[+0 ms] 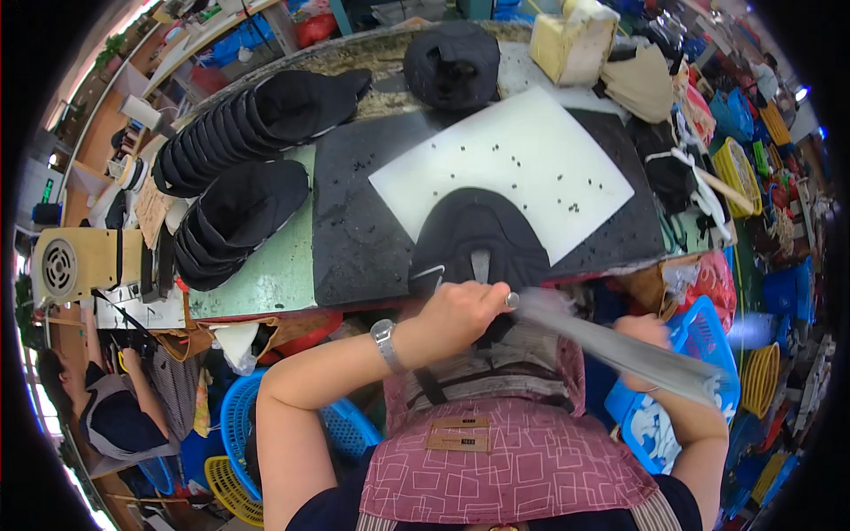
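A black shoe upper [482,221] lies on the near part of a white board [540,133], its lower edge reaching toward my apron. Over that edge my left hand [465,310] is closed round a small metal punch; the round end [512,301] of the punch sticks out by the thumb. To the right, my right hand [642,336], smeared by motion, is closed on a long grey metal bar [611,341]. The bar slants from near the punch down to the right and is blurred as well. The punch's tip is hidden by the left hand.
Tiny black bits [500,155] dot the board and the black mat [354,221]. Stacked black uppers [239,133] stand at the left, a round black bundle [452,64] at the back. Blue baskets [655,434] flank me. Another person [119,403] works at far left.
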A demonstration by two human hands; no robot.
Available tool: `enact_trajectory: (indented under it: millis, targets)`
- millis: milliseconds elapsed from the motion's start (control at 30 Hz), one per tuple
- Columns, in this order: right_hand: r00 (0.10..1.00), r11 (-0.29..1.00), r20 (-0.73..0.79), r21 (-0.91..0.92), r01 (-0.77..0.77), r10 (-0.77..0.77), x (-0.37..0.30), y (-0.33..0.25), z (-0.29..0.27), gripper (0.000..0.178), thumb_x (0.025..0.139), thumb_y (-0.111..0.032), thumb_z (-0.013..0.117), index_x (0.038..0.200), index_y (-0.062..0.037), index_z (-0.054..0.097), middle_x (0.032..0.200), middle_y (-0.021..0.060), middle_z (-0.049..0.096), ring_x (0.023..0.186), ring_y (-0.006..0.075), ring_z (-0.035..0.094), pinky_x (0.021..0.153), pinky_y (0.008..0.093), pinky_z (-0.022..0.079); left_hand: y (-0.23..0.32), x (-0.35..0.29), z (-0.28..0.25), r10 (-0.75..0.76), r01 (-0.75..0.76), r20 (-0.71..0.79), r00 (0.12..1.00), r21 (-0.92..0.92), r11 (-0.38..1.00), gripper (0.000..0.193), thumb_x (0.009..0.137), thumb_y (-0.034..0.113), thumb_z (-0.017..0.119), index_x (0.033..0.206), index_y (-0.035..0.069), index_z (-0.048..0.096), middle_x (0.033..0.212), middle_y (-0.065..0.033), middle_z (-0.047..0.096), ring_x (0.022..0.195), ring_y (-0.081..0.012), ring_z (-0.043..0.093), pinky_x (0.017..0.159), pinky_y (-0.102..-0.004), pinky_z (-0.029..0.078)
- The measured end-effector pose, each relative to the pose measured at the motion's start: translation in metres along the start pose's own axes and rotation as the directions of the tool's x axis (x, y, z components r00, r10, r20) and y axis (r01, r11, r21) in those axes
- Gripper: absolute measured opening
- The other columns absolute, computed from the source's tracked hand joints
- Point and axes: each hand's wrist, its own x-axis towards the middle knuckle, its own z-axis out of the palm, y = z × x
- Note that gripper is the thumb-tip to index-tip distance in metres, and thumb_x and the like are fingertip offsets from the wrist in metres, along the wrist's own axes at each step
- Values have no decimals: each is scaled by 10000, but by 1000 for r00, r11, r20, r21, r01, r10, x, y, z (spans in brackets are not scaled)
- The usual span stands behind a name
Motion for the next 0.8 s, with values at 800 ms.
enact_trajectory:
  millis: [800]
  targets:
    - [836, 729, -143, -427, -535, 530, 11, -8, 22, 292, 786, -274, 611, 720, -15, 494, 555, 199, 502, 547, 382, 533, 479, 424, 388, -14, -13, -13, 94, -66, 82, 992, -289, 955, 96, 789, 94, 596, 804, 37, 521, 852, -97, 569, 714, -209, 564, 626, -302, 446]
